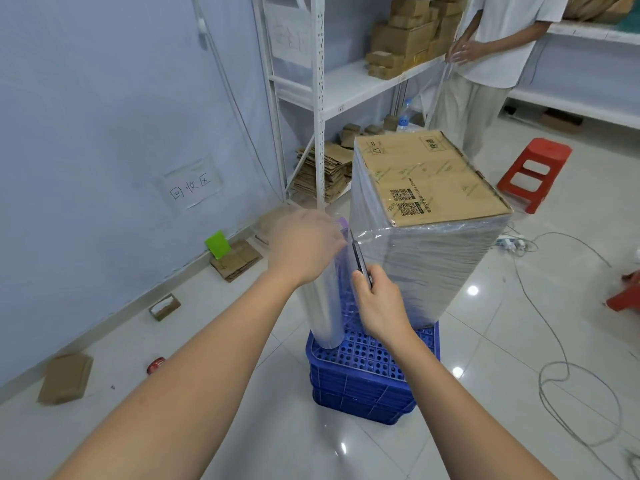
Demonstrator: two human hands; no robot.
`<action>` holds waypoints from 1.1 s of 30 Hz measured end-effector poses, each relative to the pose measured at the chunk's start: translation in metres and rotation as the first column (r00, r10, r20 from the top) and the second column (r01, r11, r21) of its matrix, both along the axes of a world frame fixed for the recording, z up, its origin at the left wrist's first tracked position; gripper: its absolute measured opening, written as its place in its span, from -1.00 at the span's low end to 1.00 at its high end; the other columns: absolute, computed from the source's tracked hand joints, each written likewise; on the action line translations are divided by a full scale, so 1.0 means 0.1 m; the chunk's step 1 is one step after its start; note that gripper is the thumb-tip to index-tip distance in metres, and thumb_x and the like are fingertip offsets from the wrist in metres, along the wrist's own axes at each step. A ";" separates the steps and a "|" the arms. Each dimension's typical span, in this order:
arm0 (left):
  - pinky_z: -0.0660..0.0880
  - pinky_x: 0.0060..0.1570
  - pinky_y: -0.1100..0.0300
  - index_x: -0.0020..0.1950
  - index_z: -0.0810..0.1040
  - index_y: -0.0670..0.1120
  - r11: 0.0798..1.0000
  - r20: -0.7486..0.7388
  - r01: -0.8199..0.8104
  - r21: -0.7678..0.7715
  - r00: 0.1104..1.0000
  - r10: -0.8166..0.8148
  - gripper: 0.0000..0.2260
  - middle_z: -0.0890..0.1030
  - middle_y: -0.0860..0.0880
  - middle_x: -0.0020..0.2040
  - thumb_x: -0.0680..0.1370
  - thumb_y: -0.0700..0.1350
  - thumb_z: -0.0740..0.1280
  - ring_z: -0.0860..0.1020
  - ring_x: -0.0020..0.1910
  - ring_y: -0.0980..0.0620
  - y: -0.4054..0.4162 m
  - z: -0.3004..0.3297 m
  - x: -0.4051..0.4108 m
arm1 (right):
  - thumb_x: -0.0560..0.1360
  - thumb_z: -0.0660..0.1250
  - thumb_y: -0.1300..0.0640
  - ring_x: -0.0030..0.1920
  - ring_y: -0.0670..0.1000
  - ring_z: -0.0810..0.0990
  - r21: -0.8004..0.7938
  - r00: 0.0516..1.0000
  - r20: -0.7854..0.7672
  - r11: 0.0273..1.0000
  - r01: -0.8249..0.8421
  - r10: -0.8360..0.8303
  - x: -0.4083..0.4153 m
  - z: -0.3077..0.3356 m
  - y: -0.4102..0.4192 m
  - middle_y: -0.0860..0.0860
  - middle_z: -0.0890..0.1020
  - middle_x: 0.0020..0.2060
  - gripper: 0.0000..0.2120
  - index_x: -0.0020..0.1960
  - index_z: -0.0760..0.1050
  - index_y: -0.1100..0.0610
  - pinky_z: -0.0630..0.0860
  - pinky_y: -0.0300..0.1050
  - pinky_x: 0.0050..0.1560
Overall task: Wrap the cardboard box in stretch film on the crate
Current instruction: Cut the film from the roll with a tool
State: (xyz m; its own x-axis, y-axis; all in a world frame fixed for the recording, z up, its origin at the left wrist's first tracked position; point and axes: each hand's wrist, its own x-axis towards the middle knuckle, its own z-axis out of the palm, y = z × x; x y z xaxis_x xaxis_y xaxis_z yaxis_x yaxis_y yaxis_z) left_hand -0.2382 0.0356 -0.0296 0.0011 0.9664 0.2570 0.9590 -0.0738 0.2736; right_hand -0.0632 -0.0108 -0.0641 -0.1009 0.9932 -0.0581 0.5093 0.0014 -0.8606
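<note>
A tall cardboard box (429, 178) stands upright on a blue plastic crate (367, 379). Its sides are covered in stretch film (440, 265); its top is bare cardboard. A roll of stretch film (323, 306) stands on end on the crate, left of the box, with a sheet of film running from it to the box's near corner. My left hand (304, 247) grips the top of the roll. My right hand (377, 299) holds a dark blade tool (358, 259) with its tip against the film between roll and box.
A white metal shelf (318, 98) with small cartons stands behind the box. A person in white (498, 46) stands at the back right. A red stool (533, 171) and loose cables (568, 375) lie to the right. Flattened cardboard (64, 377) lies along the left wall.
</note>
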 end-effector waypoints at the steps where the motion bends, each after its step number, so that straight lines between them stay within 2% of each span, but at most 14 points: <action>1: 0.21 0.42 -0.04 -0.02 0.62 0.29 1.000 0.002 0.002 -0.012 1.000 -0.002 -0.78 0.48 0.27 0.28 0.61 0.33 0.24 0.34 0.40 0.11 0.00 0.01 -0.02 | 0.62 0.11 -0.11 -0.36 0.02 0.40 0.001 1.000 -0.004 1.000 0.006 -0.006 0.01 0.00 -0.03 0.01 0.48 -0.37 -0.68 -0.21 0.32 0.06 0.36 0.00 -0.28; 5: 0.21 0.42 -0.03 0.01 0.64 0.29 0.999 0.016 0.014 -0.035 1.000 -0.013 -0.76 0.47 0.27 0.28 0.60 0.35 0.24 0.32 0.41 0.11 -0.04 0.03 -0.09 | 0.63 0.08 -0.15 -0.33 0.04 0.45 0.025 0.998 0.051 0.999 0.033 -0.034 0.00 0.03 -0.07 0.04 0.53 -0.35 -0.59 -0.25 0.35 0.09 0.42 0.05 -0.26; 9: 0.20 0.42 -0.04 0.06 0.64 0.34 0.999 0.029 0.033 -0.037 0.999 -0.032 -0.80 0.47 0.27 0.28 0.60 0.31 0.26 0.31 0.42 0.11 -0.07 0.05 -0.11 | 0.62 0.07 -0.22 -0.34 0.10 0.48 0.076 0.984 0.168 0.996 0.047 -0.059 -0.04 0.07 -0.06 0.06 0.51 -0.39 -0.55 -0.29 0.30 0.08 0.38 0.00 -0.33; 14: 0.20 0.43 -0.03 0.07 0.66 0.35 0.999 0.027 0.031 -0.031 0.999 -0.030 -0.84 0.47 0.28 0.28 0.61 0.27 0.30 0.32 0.41 0.10 -0.08 0.05 -0.09 | 0.62 0.07 -0.22 -0.33 0.10 0.49 0.071 0.973 0.226 0.997 0.037 -0.052 -0.07 0.07 -0.08 0.06 0.52 -0.38 -0.56 -0.27 0.27 0.07 0.40 0.00 -0.32; 17: 0.20 0.42 -0.03 0.04 0.66 0.34 0.999 0.034 0.035 -0.035 0.999 -0.034 -0.81 0.48 0.27 0.28 0.58 0.33 0.30 0.32 0.41 0.09 -0.07 0.07 -0.08 | 0.62 0.05 -0.21 -0.28 0.11 0.48 0.053 0.964 0.263 0.998 0.028 -0.041 -0.08 0.05 -0.09 0.05 0.52 -0.34 -0.58 -0.25 0.27 0.07 0.37 -0.01 -0.31; 21: 0.19 0.42 -0.03 0.05 0.67 0.33 0.998 0.047 0.046 -0.042 0.998 -0.044 -0.73 0.48 0.27 0.29 0.55 0.39 0.26 0.31 0.42 0.10 -0.06 0.08 -0.12 | 0.63 0.03 -0.22 -0.25 0.13 0.50 0.035 0.957 0.288 0.999 0.012 -0.022 -0.08 0.03 -0.07 0.05 0.53 -0.30 -0.59 -0.22 0.27 0.06 0.42 0.01 -0.27; 25: 0.18 0.44 -0.02 0.09 0.67 0.33 0.999 0.036 0.031 -0.031 0.999 -0.030 -0.77 0.47 0.28 0.29 0.60 0.33 0.26 0.31 0.41 0.12 -0.06 0.06 -0.12 | 0.63 0.02 -0.22 -0.24 0.13 0.51 0.032 0.944 0.330 0.999 -0.010 -0.002 -0.09 0.01 -0.07 0.05 0.53 -0.28 -0.61 -0.21 0.26 0.04 0.44 0.02 -0.24; 33: 0.18 0.42 0.00 0.03 0.67 0.30 1.000 0.033 0.014 0.001 0.999 -0.014 -0.83 0.49 0.28 0.25 0.61 0.26 0.30 0.34 0.38 0.13 -0.03 0.03 -0.08 | 0.64 -0.01 -0.21 -0.21 0.15 0.52 0.029 0.926 0.377 0.999 -0.034 0.021 -0.14 0.07 -0.01 0.06 0.54 -0.26 -0.62 -0.18 0.27 0.05 0.49 0.07 -0.17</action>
